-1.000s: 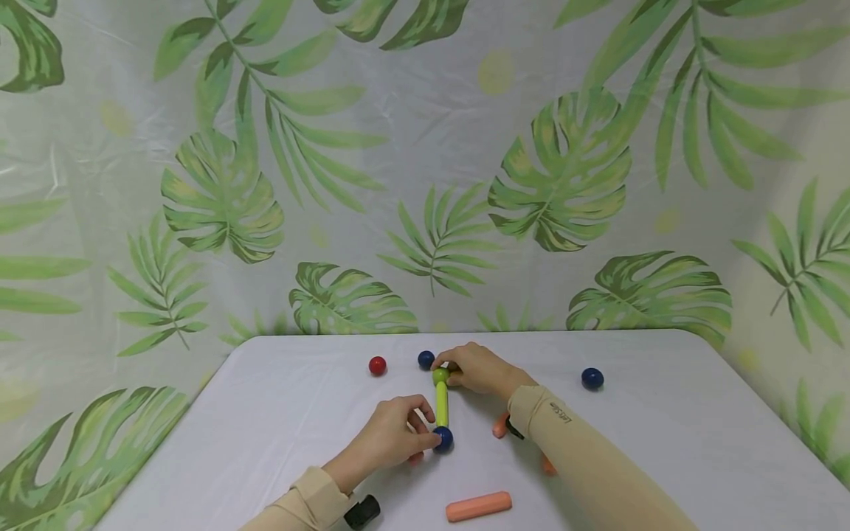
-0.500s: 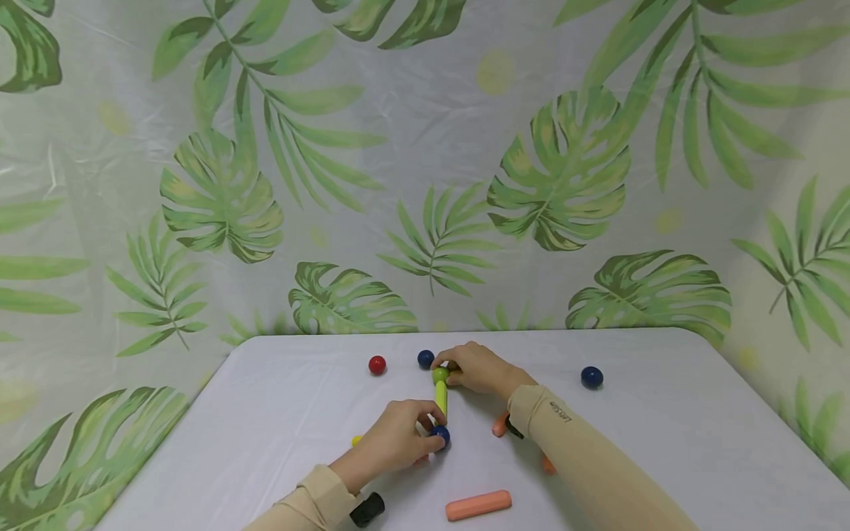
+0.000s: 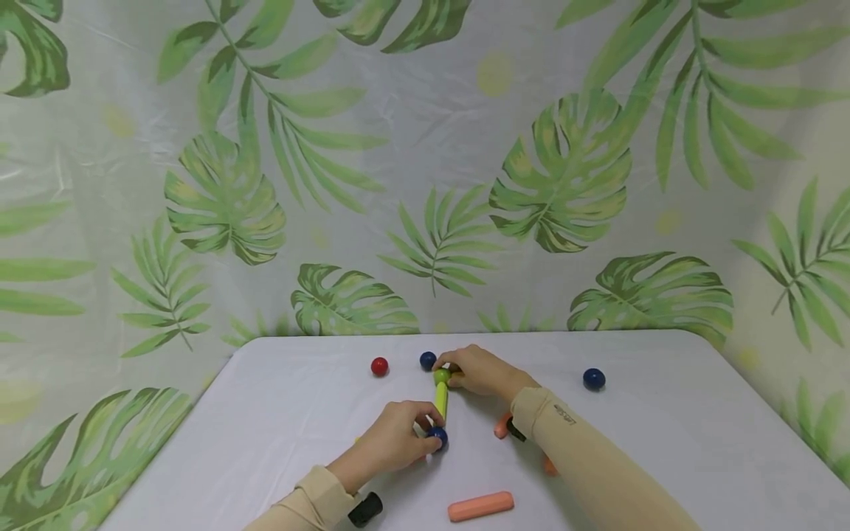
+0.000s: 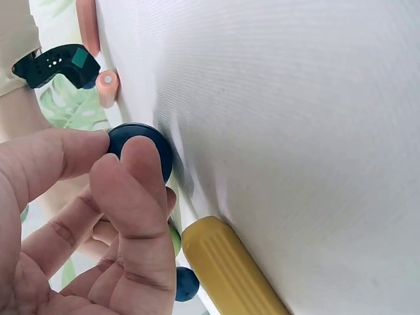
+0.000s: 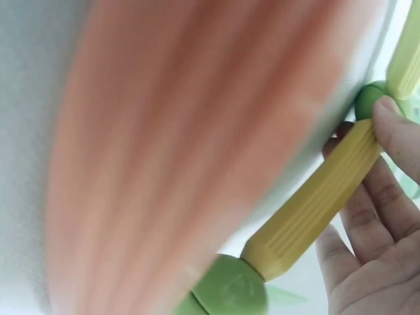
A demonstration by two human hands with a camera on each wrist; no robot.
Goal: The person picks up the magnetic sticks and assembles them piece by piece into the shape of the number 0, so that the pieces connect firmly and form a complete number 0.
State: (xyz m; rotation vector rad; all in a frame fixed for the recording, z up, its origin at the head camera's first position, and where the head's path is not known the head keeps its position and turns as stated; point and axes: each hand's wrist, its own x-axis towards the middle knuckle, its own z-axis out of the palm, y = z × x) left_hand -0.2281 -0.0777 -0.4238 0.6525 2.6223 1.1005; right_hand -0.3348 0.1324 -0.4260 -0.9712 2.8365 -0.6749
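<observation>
My left hand [image 3: 395,441] pinches a dark blue ball [image 3: 437,436] between thumb and fingers, low over the white table. From that ball a yellow-green rod [image 3: 441,400] runs back to a green ball [image 3: 441,377], which my right hand [image 3: 483,370] grips by thumb and fingers. In the right wrist view a ribbed yellow rod [image 5: 312,207] also meets the gripped ball. Its other end joins a second green ball [image 5: 233,285], hidden by my right arm in the head view. Fingers partly cover the blue ball in the left wrist view.
Loose on the table are a red ball [image 3: 379,366], a blue ball [image 3: 428,361] behind the right hand, and another [image 3: 594,379] at right. An orange rod [image 3: 481,507] lies in front. More orange pieces [image 3: 550,464] show beside the right forearm. A yellow rod [image 4: 233,269] lies by the left hand.
My left fingers have closed in over the blue ball and shifted it slightly left, so the yellow-green rod now slants a little. The right hand keeps its place on the green ball.
</observation>
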